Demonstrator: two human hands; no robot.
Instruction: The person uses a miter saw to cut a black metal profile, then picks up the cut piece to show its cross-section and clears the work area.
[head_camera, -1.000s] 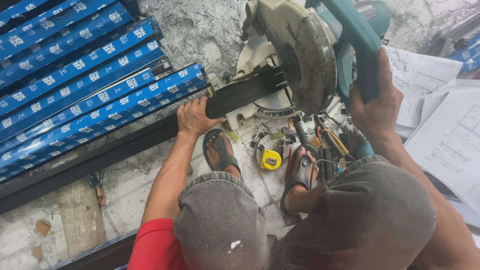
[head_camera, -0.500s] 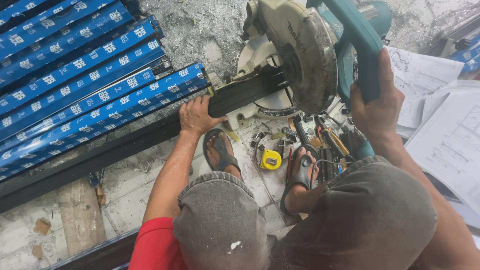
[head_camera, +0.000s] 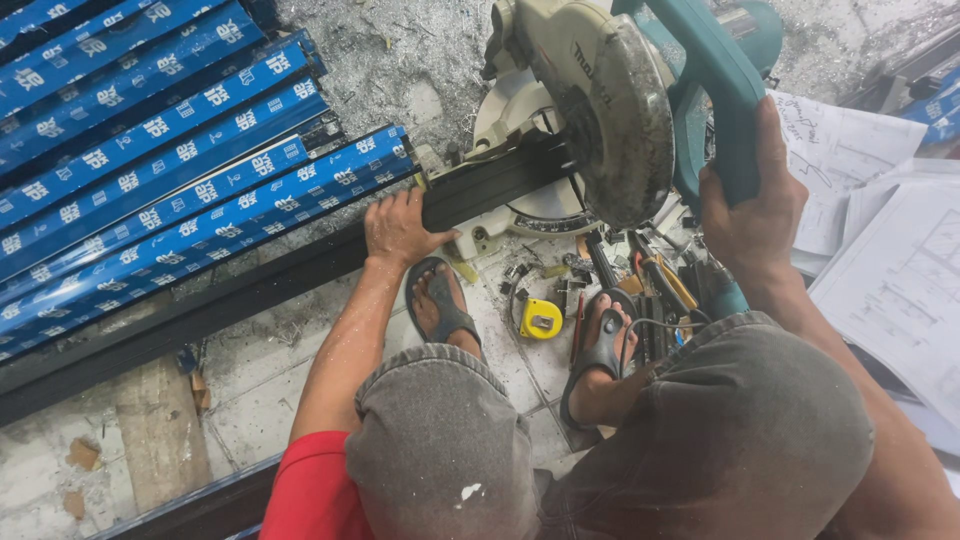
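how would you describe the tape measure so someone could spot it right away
Start at the mitre saw at the top middle and drop straight down to the tiled floor between the person's two sandalled feet. The tape measure lies there, beside the right foot. It is the only bright yellow thing among the dark tools.

Bright, even daylight falls from above, casting only soft shadows under the mitre saw (head_camera: 600, 110). Focus is sharp throughout, with mild sheen on the blue-wrapped profiles (head_camera: 170, 190) and slight wide-angle stretching at the edges.
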